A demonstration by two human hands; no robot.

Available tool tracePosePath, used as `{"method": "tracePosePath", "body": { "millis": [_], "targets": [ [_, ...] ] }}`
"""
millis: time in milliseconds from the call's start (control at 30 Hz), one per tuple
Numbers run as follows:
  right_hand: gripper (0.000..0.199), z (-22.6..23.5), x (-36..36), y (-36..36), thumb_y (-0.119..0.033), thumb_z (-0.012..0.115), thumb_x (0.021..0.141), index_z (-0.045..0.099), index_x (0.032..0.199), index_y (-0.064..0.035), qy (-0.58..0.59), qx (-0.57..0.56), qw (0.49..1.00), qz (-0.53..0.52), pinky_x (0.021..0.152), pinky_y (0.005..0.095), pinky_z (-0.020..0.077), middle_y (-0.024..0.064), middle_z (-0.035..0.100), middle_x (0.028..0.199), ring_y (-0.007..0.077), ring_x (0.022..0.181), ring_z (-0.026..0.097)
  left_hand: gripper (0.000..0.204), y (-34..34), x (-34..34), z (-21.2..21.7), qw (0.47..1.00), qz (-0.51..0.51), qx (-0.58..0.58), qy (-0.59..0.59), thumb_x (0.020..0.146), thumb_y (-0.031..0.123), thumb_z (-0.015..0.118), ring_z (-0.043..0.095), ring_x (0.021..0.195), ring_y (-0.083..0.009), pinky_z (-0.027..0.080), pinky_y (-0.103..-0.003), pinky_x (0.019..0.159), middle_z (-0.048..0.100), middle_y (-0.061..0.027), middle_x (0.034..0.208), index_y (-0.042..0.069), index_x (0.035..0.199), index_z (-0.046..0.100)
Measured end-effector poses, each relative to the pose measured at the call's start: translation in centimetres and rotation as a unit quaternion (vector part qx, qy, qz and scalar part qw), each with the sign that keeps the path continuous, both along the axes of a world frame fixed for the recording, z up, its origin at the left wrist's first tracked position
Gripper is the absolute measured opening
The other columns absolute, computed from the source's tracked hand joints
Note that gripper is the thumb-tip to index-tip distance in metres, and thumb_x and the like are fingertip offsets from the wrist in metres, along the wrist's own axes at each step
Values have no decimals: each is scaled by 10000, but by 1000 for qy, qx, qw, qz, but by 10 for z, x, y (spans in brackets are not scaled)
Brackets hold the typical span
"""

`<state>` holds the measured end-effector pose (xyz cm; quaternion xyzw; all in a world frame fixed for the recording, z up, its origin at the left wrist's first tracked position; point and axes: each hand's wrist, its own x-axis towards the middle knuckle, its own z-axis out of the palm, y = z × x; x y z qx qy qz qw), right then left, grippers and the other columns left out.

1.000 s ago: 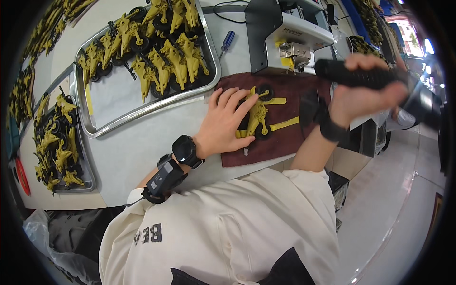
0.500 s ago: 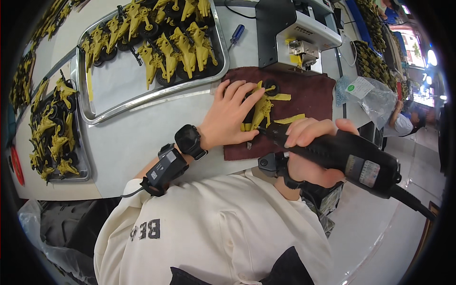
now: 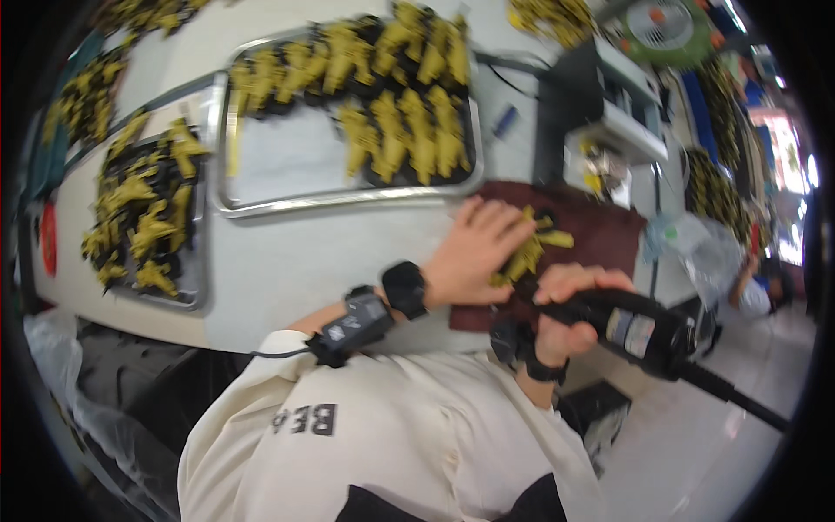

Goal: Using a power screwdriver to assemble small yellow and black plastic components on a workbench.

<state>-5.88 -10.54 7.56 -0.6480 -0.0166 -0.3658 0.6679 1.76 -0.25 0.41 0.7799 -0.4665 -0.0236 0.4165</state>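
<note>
My left hand [image 3: 474,252] lies flat on a yellow and black part [image 3: 527,252], pressing it onto a dark red cloth mat [image 3: 600,230] at the table's edge. A black watch and a small black device are strapped to that wrist. My right hand [image 3: 570,300] grips a black corded power tool [image 3: 631,329], and the tool's front end sits right at the yellow part, just under my left fingers. The tool's cable trails off toward the lower right.
A metal tray [image 3: 261,204] holds several yellow and black parts at its far side. A second tray [image 3: 187,291] at the left is full of the same parts. A grey machine [image 3: 609,122] stands behind the mat. Another person [image 3: 757,291] is at the far right.
My right hand has brought the power tool down from beside the machine to the yellow part. The left hand has stayed pressed on the part.
</note>
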Motion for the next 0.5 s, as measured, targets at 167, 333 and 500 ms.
{"method": "tracePosePath", "body": {
  "millis": [167,333,500],
  "targets": [
    [682,1,-7,-8,-603,634,740,390,1011,-26,-30,40,999,5,426,299,432,102,522,616,209,452,511,842,-2,-8,0,1000,18,13,-12,560,336,710,363,1187,-351,204,-517,1029,427,-165,1217,75,1298,401],
    [749,63,-24,-51,-662,422,817,399,1146,10,-158,37,982,-100,510,277,357,42,477,671,135,480,442,786,49,1,52,999,29,-24,-24,572,301,701,333,1219,-352,180,-526,1045,423,-174,1209,91,1280,432],
    [675,61,-30,-61,-594,419,858,387,1181,-2,-74,82,977,-181,563,292,358,44,472,668,140,504,431,659,272,46,98,883,429,67,-181,617,130,650,331,1259,-342,223,-519,1017,470,-128,1298,85,1257,498]
  ]
}}
